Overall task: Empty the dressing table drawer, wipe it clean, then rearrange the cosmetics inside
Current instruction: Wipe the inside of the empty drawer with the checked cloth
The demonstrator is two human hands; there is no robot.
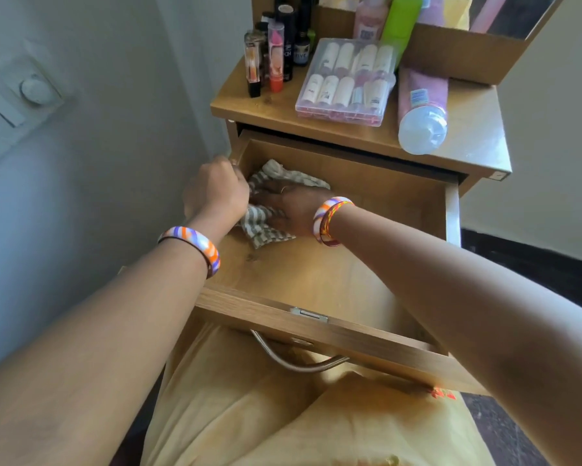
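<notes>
At about twelve o'clock on the dressing table top, we can read only fragments. A dark bottle (pixel 301 50) in the standing cluster shows letters like "DIVE" on its label. Just left of it, a black tube (pixel 286 45) carries "CH". The pink bottle's barcode label (pixel 419 97) at one o'clock is too blurred for us to read.
</notes>
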